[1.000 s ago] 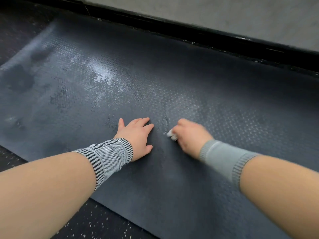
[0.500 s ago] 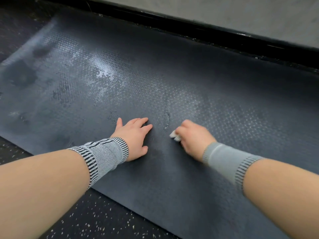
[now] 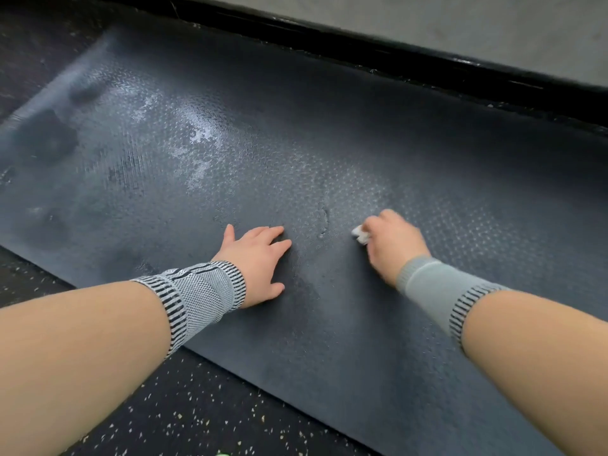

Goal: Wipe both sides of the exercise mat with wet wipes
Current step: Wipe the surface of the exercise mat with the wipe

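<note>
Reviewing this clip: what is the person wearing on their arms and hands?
Both forearms are bare, with no gloves on the left hand or right hand. Each wrist has a knitted wristband: the left wristband is a grey-and-white weave edged with black-and-white stripes; the right wristband is plain pale grey with a dark-striped band at its forearm end.

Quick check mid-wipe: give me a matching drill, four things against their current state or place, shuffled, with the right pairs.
Things:
1. left hand
2. right hand
3. wet wipe
4. exercise mat

States:
A. bunched, white, poking out of a fist
B. spread on the speckled floor, with shiny wet patches
C. flat, fingers straight, pressing the mat
D. curled round the wipe

Pairs: 1-C, 2-D, 3-A, 4-B
</note>
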